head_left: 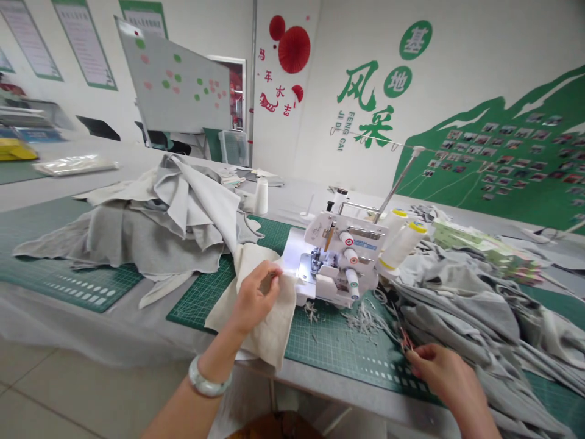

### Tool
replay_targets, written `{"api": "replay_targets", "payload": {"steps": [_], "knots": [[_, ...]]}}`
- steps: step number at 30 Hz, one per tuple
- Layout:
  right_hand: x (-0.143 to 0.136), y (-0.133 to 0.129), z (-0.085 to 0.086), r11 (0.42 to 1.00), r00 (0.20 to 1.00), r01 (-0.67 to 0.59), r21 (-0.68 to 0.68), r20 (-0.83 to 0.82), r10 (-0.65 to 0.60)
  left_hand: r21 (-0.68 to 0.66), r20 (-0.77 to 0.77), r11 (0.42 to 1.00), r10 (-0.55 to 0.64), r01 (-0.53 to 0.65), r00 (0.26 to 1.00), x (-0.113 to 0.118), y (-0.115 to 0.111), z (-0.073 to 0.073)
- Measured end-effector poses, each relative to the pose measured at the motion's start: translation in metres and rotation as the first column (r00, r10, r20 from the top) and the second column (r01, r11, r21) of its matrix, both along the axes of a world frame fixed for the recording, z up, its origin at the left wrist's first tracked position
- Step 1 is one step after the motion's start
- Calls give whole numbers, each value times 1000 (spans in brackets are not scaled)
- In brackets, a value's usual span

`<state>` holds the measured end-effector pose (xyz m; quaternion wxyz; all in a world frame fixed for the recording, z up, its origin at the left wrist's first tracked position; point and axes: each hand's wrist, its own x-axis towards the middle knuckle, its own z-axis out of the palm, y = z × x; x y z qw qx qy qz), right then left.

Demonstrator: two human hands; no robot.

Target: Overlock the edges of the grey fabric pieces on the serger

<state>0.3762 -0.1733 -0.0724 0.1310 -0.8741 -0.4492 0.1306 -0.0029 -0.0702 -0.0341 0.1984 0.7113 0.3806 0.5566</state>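
Observation:
My left hand (257, 296) is closed in a pinch on the edge of a cream cloth (269, 332), just left of the serger (340, 256). The cloth drapes over the table's front edge. A lamp lights the serger's needle area. To the right, my right hand (443, 366) has its fingers closed on small red-handled scissors (406, 341), partly blurred, beside a heap of grey cloth (470, 317). Between the hands, thread and fabric trimmings (365, 320) lie on the green cutting mat (329, 344).
A large pile of grey and white cloth (183, 213) lies at the left. White thread cones (404, 244) stand behind the serger, under its thread stand (402, 177). Another white cone (261, 196) stands farther back. A plastic-wrapped packet (75, 164) lies at the far left.

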Motion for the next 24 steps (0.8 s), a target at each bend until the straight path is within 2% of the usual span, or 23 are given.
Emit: {"api": "replay_targets", "payload": {"steps": [5, 8, 10, 13, 16, 19, 22, 24], "knots": [[5, -4, -7, 967, 993, 100, 234, -83, -83, -14, 18, 1000, -12, 12, 1000, -1, -3, 0], [-4, -11, -7, 913, 988, 153, 377, -90, -129, -43, 22, 999, -8, 9, 1000, -1, -4, -1], [-12, -17, -5, 854, 972, 228, 467, -163, -170, -54, 15, 999, 8, -7, 1000, -2, -6, -2], [-22, -26, -6, 786, 921, 350, 510, -340, -189, -60, -6, 998, 19, -20, 1000, -3, -7, -1], [-27, -29, -9, 774, 868, 401, 490, -474, -150, -64, -21, 998, 21, -23, 1000, -5, -7, -1], [-27, -31, -14, 807, 870, 345, 479, -486, -84, -64, -22, 998, 14, -16, 1000, -6, -8, -1], [-26, -36, -17, 851, 945, 161, 500, -326, 12, -78, -32, 997, 12, -15, 999, -8, -8, -2], [-26, -39, -19, 875, 960, 41, 482, -260, 99, -89, -43, 996, 17, -21, 999, -8, -8, -2]]}}
